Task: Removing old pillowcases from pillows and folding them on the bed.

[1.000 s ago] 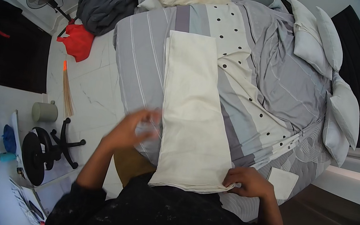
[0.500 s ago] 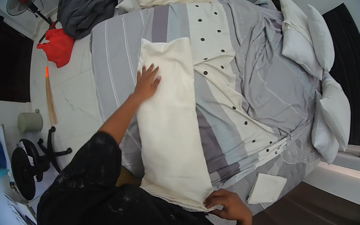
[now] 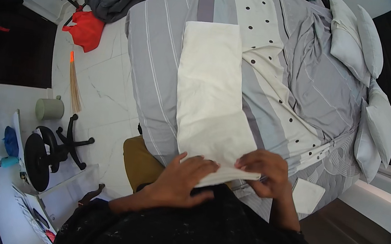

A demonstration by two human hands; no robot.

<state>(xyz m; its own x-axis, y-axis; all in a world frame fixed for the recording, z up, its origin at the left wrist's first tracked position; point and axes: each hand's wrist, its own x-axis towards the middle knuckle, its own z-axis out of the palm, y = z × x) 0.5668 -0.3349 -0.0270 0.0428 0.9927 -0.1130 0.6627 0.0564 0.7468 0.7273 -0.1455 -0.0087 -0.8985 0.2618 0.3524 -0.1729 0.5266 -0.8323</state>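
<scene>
Both hands — left hand (image 3: pixel 182 182) flat, right hand (image 3: pixel 264 171) pinching — grip the cream cloth's (image 3: pixel 212 94) near edge, low centre; folding it up the bed (image 3: pixel 281 84) seems next.

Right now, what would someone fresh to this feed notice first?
A long cream folded cloth runs down the middle of the grey striped bed, with the left hand flat on its near end and the right hand pinching that edge. White pillows line the bed's right side, and a red bag lies on the floor at upper left.
</scene>
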